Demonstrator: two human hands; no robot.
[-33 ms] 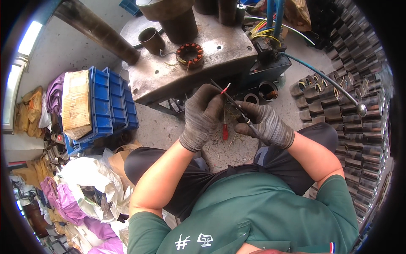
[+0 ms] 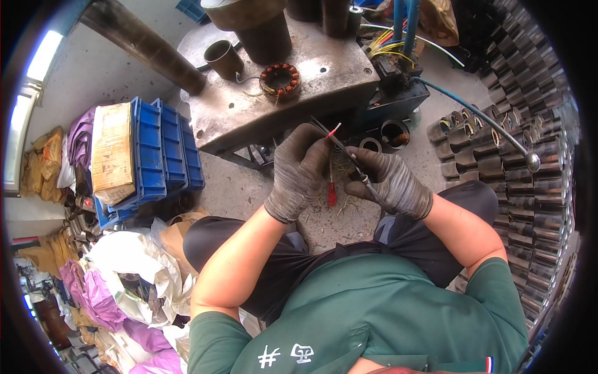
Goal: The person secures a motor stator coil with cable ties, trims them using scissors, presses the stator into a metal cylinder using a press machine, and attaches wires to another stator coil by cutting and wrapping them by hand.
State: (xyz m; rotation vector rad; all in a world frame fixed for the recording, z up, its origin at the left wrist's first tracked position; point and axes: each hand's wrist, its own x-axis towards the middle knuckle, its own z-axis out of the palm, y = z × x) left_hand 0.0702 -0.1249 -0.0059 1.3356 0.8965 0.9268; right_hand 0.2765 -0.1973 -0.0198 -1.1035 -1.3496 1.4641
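Observation:
My left hand (image 2: 300, 165), in a grey, blackened work glove, pinches a thin wire with a red and white end (image 2: 334, 131). The wire's end sticks up beside the fingertips. My right hand (image 2: 392, 181), gloved the same way, is closed around dark scissors (image 2: 349, 154). Their long blades slant up and left, across the wire near my left fingers. Just where the blades meet the wire is too small to tell. Beyond my hands, a ring-shaped stator with copper windings (image 2: 280, 81) lies on the metal bench, its leads trailing left.
The metal bench (image 2: 249, 115) carries a short tube (image 2: 223, 59) and a large dark cylinder (image 2: 263, 40). Blue crates (image 2: 149, 146) and a carton (image 2: 113, 153) stand left. Stacked metal cylinders (image 2: 523, 206) line the right. A red-handled tool (image 2: 332, 194) is below my hands.
The wire's red and white end has shifted very slightly to the right, and the scissor blades look a little more parted. Both hands stay nearly in place.

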